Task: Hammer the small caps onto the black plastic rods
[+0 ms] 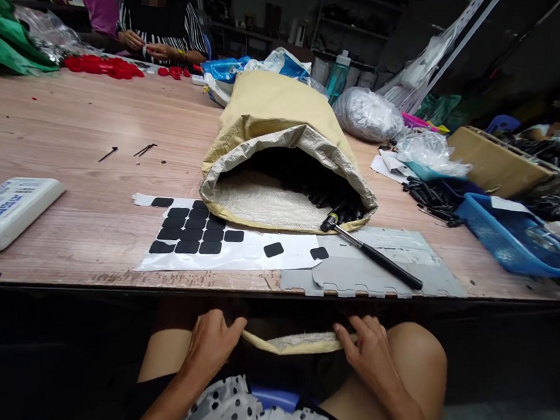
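Below the table edge, my left hand (214, 340) is closed on the left end of the folded rim of a second yellow woven sack (291, 348). At the other end of that rim, my right hand (370, 348) grips it between thumb and fingers. Most of this lower sack is hidden in the dark between my knees. On the table above lies a large yellow sack (280, 101), its mouth facing me and its lining turned out. Dark slender pieces (321, 193) fill part of its inside. A hammer (388, 263) with a black handle rests with its head against the sack's mouth.
A white sheet (250, 257) of black stickers lies by a grey mat (362, 277). At left stands a white scale-like device (10, 210); at right, a blue basket (519, 240). Plastic bags (368, 115) lie farther back. Another person's hands (147, 45) hold something near red pieces (104, 66).
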Demonstrator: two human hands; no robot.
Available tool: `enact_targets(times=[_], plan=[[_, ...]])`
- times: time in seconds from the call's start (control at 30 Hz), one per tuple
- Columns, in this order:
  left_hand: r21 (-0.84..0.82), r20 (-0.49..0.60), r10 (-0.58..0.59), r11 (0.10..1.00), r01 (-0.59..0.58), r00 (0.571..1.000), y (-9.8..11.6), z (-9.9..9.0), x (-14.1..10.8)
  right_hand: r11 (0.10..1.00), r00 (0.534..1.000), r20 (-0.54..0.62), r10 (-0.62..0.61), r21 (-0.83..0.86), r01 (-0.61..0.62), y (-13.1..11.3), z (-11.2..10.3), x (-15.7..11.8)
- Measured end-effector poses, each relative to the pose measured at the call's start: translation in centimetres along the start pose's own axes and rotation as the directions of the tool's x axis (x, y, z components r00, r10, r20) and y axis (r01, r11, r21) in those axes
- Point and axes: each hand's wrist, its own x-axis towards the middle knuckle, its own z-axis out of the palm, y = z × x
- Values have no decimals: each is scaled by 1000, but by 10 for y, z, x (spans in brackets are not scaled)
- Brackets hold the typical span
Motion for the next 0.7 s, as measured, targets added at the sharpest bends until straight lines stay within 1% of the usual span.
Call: enact_targets(times=[0.07, 0.1, 0.17, 0.2, 0.23, 0.27, 0.33, 0.37, 0.43, 0.47, 0.53, 0.57, 0.6, 0.7], plan=[[149, -80, 155, 979, -142, 985, 6, -10, -13, 991, 994, -55, -89, 94, 94, -13, -15, -3], [197, -83, 220, 960, -200, 972, 9, -16, -20, 981, 987, -103, -122, 137, 136, -19, -24, -3], [218, -11, 302, 931, -293, 953, 17, -31, -34, 935, 964, -130, -232, 245, 257, -29, -47, -1], [179, 37, 320, 930, -321, 947, 22, -38, -40, 910, 954, -133, -267, 290, 296, -33, -59, 2], [113, 88, 323, 937, -332, 942, 29, -43, -45, 894, 946, -163, -281, 315, 319, -34, -71, 7], [33, 135, 319, 945, -326, 938, 38, -48, -48, 886, 935, -221, -278, 317, 339, -35, -82, 14], [-123, 180, 319, 946, -301, 930, 62, -51, -45, 905, 919, -324, -223, 281, 318, -32, -99, 35], [-183, 174, 333, 936, -302, 927, 77, -51, -39, 915, 911, -372, -175, 279, 290, -28, -103, 48], [-229, 112, 394, 904, -362, 912, 112, -45, -13, 947, 909, -407, -94, 245, 208, -20, -104, 76], [-204, 85, 429, 891, -406, 899, 131, -41, 5, 961, 914, -399, -72, 217, 171, -16, -100, 90], [-60, 40, 481, 876, -478, 876, 168, -31, 48, 982, 926, -375, -45, 154, 110, -10, -88, 112], [44, 43, 502, 863, -503, 864, 185, -25, 71, 990, 935, -353, -37, 112, 81, -8, -81, 120], [122, 24, 504, 856, -503, 863, 201, -19, 94, 997, 941, -338, -36, 58, 59, -7, -74, 125], [217, -32, 402, 897, -386, 915, 237, -1, 153, 999, 934, -356, -4, -37, -10, -8, -59, 131]])
